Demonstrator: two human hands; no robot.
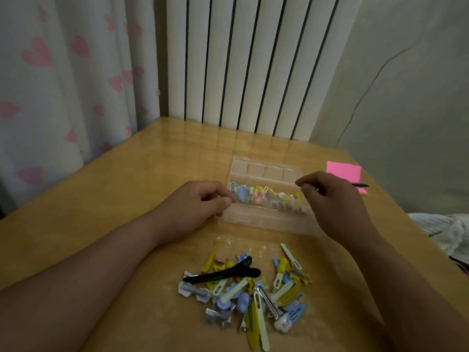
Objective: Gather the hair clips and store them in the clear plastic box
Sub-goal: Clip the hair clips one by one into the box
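One clip pile (243, 298), one box (266, 222).

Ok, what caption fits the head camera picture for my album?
Left hand and right hand by a clear box holding a row of clips, a pile of clips lying on the table.

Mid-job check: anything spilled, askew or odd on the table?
Only the loose heap of hair clips lying jumbled on the table on the near side of the clear plastic box, a long black clip across it. The row inside the box looks tidy; nothing seems damaged.
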